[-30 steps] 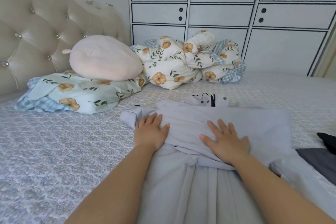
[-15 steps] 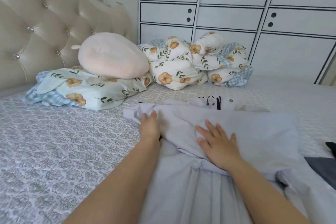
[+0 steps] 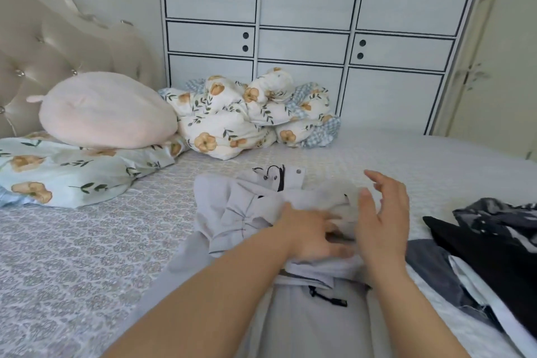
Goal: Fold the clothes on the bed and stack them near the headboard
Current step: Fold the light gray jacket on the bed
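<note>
A pale grey garment (image 3: 232, 209) with black trim and snap buttons lies partly folded on the bed in front of me. My left hand (image 3: 312, 237) lies flat on its folded middle, fingers spread and blurred. My right hand (image 3: 383, 218) hovers just right of it, raised on edge with fingers apart, holding nothing. More of the same grey cloth stretches toward me beneath my forearms. The tufted beige headboard (image 3: 58, 46) stands at the far left.
A pink round cushion (image 3: 104, 110) sits on a floral pillow (image 3: 66, 171) by the headboard. A bunched floral duvet (image 3: 250, 116) lies against the white wardrobe (image 3: 305, 23). Dark clothes (image 3: 494, 244) are piled at the right. The patterned bedspread (image 3: 87, 241) is bare on the left.
The garment's left part has been folded in toward the middle. My left hand slid right onto the fold. My right hand lifted off the cloth, and the view shifted right.
</note>
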